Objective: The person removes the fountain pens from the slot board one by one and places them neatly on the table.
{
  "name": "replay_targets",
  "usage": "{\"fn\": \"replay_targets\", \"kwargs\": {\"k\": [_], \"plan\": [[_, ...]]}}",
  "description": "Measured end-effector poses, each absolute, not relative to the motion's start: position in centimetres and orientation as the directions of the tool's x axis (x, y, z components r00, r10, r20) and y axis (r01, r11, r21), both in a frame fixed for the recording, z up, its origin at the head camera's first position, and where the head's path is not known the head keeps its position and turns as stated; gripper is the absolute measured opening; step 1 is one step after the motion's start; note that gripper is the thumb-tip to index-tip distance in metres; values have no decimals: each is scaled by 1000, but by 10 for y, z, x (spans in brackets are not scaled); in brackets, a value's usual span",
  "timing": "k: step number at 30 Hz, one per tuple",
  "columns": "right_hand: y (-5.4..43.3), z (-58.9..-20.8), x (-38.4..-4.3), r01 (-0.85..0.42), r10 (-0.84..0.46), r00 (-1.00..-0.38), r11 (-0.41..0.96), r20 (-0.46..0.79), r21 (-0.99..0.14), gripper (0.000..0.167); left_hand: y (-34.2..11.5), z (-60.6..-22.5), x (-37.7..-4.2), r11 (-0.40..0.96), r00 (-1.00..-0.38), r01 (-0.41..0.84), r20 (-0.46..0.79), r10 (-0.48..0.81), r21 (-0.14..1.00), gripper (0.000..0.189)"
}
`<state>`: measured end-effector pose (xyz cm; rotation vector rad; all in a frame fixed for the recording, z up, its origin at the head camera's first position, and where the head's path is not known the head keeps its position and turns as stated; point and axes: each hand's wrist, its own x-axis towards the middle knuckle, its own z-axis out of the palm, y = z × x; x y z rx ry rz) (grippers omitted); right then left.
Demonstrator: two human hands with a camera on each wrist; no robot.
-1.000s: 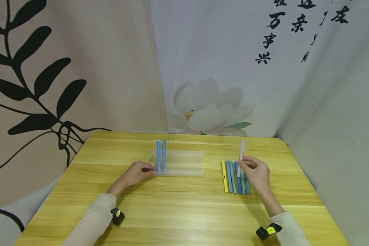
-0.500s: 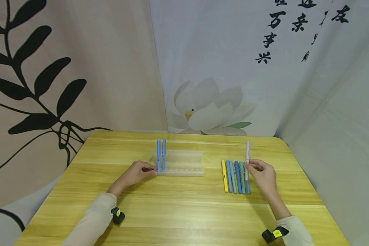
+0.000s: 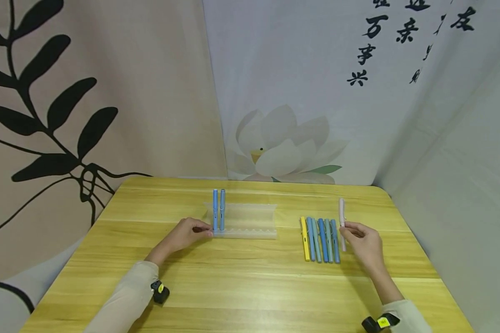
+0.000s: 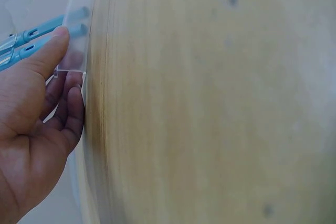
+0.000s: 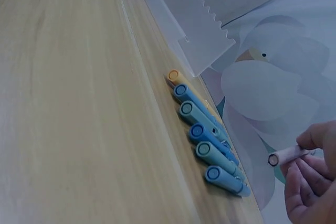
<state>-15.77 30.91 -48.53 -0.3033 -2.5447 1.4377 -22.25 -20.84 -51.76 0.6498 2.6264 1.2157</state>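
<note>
At the left end of a clear plastic pen rack [image 3: 246,234], my left hand [image 3: 187,235] grips the corner, thumb on the front in the left wrist view. Two blue pens [image 3: 218,210] stand side by side in that end of the rack. My right hand [image 3: 364,243] pinches a pale pinkish-white pen [image 3: 342,208] between thumb and fingers, just right of a row of pens. In the right wrist view this pale pen [image 5: 286,156] is held apart from the others. The row runs from a yellow pen [image 3: 304,238] to a blue pen [image 3: 335,241], with several blue and green ones between.
The pen row and the rack both lie on a wooden table [image 3: 241,286], with a stretch of tabletop between them. A curtain with a lotus print [image 3: 283,143] hangs behind the table's far edge. Each wrist wears a small black camera [image 3: 160,292].
My right hand has moved to the right and slightly nearer with the pale pen, from over the pen row to beside its right end. My left hand and the rack have stayed put.
</note>
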Motion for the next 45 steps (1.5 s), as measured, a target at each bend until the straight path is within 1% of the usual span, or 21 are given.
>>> {"fn": "replay_targets", "kwargs": {"k": [6, 15, 19, 30, 38, 45], "plan": [[315, -487, -155, 122, 282, -959, 522, 35, -844, 42, -209, -518, -223, 566, -891, 307, 22, 454, 765, 30], [319, -492, -153, 224, 307, -949, 517, -65, -826, 43, -209, -519, -223, 568, -891, 304, 16, 455, 764, 31], [321, -496, -152, 233, 308, -949, 529, -71, -816, 45, -209, -519, -223, 566, -889, 304, 16, 457, 766, 32], [324, -502, -150, 220, 292, -954, 534, -66, -817, 41, -209, -519, -224, 559, -890, 296, 11, 457, 775, 31], [326, -507, -150, 236, 273, -957, 539, -98, -809, 41, -209, -518, -223, 557, -888, 305, 20, 459, 772, 30], [327, -509, -150, 261, 269, -955, 571, -123, -779, 44, -208, -518, -223, 553, -888, 304, 21, 459, 775, 30]]}}
